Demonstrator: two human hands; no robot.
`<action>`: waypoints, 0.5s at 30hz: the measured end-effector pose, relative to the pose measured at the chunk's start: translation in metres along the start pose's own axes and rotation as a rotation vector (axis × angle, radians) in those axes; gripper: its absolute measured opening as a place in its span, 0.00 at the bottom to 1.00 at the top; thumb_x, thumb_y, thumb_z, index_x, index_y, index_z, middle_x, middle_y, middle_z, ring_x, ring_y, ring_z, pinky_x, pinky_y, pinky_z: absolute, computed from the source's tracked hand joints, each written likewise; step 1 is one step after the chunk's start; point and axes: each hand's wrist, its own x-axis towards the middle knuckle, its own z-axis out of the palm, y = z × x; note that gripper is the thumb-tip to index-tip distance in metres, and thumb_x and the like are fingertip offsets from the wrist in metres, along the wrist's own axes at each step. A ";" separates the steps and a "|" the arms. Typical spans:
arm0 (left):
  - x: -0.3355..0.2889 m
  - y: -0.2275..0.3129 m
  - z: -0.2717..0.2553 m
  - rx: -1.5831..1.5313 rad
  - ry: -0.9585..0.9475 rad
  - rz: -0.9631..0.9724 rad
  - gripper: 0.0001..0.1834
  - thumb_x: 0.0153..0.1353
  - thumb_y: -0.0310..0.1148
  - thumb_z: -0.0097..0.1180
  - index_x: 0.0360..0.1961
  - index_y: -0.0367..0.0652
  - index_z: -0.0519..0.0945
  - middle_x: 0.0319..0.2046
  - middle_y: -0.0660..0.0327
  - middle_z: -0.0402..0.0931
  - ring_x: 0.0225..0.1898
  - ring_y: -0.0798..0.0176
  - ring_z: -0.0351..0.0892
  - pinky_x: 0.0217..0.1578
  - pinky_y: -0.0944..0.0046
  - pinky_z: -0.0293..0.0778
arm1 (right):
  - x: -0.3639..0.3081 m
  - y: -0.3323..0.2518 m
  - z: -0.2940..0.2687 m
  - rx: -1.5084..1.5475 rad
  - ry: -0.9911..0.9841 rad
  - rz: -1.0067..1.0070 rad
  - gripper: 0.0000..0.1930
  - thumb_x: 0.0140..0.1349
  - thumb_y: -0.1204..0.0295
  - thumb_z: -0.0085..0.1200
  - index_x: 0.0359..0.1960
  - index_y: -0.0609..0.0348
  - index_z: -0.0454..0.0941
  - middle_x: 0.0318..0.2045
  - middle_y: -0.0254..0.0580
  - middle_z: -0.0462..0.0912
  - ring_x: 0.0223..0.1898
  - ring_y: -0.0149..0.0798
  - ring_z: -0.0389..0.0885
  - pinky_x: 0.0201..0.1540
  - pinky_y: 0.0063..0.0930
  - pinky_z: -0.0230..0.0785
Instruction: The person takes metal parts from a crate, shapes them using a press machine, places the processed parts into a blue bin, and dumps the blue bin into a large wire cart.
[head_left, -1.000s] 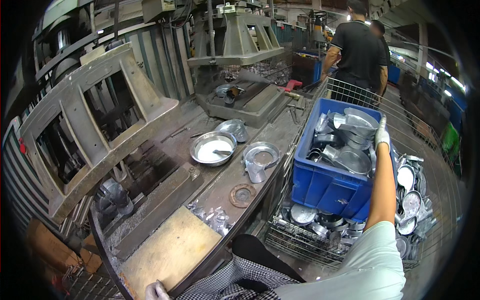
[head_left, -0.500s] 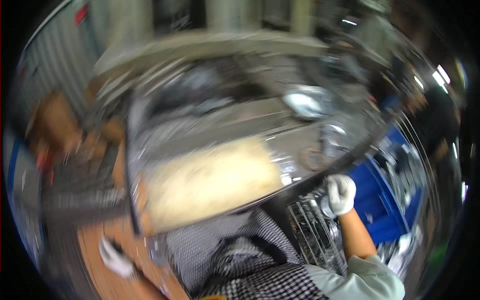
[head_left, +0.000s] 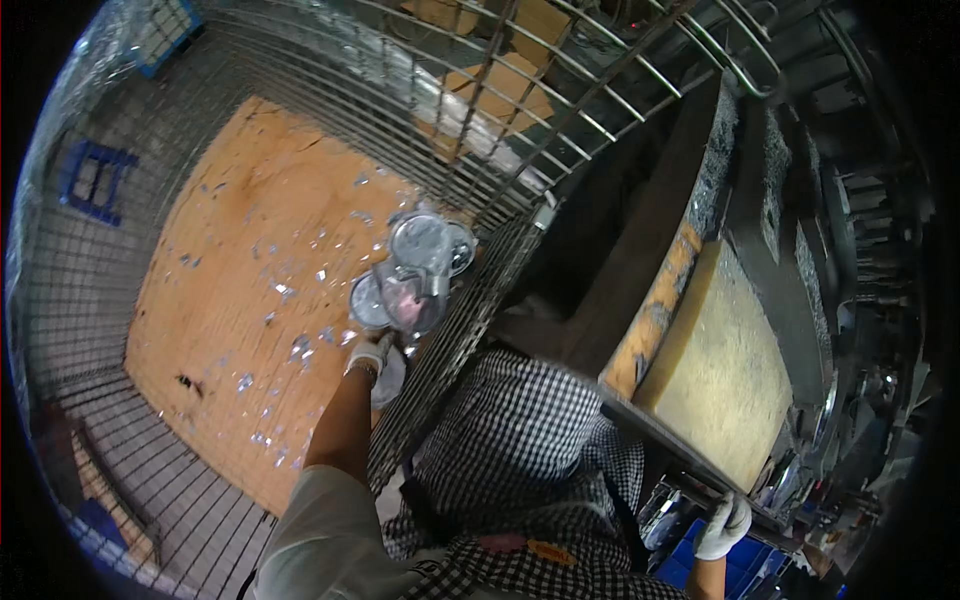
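My left hand, in a white glove, reaches down into a wire mesh cage. Its fingers are closed at the edge of a round, flat silvery piece, partly covered by the hand. Just beyond it lie several round clear or silvery pieces, one with a pinkish patch. They rest on an orange-brown board strewn with shiny scraps. My right hand, also gloved, is curled beside the near edge of the workbench at the lower right; whatever its fingers may hold is hidden.
A thick pale yellow slab lies on the dark workbench to my right. Below my right hand is a blue bin. A blue plastic frame shows beyond the mesh at left. Cardboard lies past the far mesh.
My view has swung left from the workbench to the cage. My left hand, earlier over the board at lower left, is now at the round pieces. My right hand stays curled by the bench.
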 end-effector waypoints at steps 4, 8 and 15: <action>0.040 0.005 0.052 0.269 -0.066 0.109 0.18 0.59 0.48 0.51 0.38 0.45 0.80 0.22 0.61 0.76 0.20 0.66 0.72 0.23 0.64 0.70 | 0.022 -0.027 0.005 -0.049 -0.105 -0.149 0.15 0.52 0.76 0.51 0.12 0.53 0.60 0.10 0.43 0.62 0.13 0.49 0.61 0.18 0.40 0.49; 0.076 0.042 0.069 0.370 -0.027 0.008 0.17 0.59 0.46 0.51 0.38 0.43 0.80 0.23 0.60 0.76 0.21 0.65 0.72 0.23 0.64 0.70 | 0.045 -0.049 -0.002 -0.083 -0.220 -0.172 0.11 0.47 0.74 0.56 0.13 0.54 0.67 0.09 0.40 0.67 0.10 0.47 0.66 0.15 0.39 0.57; 0.074 0.104 0.035 0.340 0.137 0.125 0.16 0.59 0.42 0.52 0.38 0.40 0.80 0.24 0.59 0.76 0.22 0.65 0.72 0.25 0.65 0.70 | 0.038 -0.049 -0.014 0.093 -0.297 0.004 0.18 0.55 0.66 0.57 0.10 0.54 0.68 0.09 0.41 0.68 0.11 0.44 0.68 0.15 0.34 0.59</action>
